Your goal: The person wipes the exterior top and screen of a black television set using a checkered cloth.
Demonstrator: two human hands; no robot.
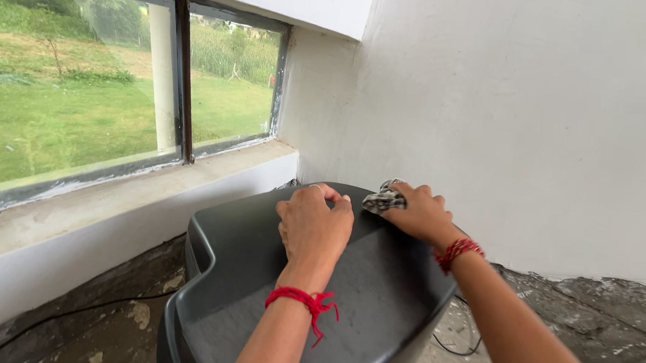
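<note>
A dark grey plastic chair (376, 291) stands close below me, its curved back and seat facing up. My left hand (313, 228) rests on the top of the chair back with the fingers curled over its far edge. My right hand (421, 212) presses a checked black-and-white cloth (384, 199) against the chair's upper right edge. Both wrists wear red thread bands.
A white wall (525, 124) rises right behind the chair. A window (126, 81) with a white sill (122, 196) runs along the left, grass outside. The floor (590, 320) is rough grey concrete, and a thin black cable (453, 345) lies under the chair.
</note>
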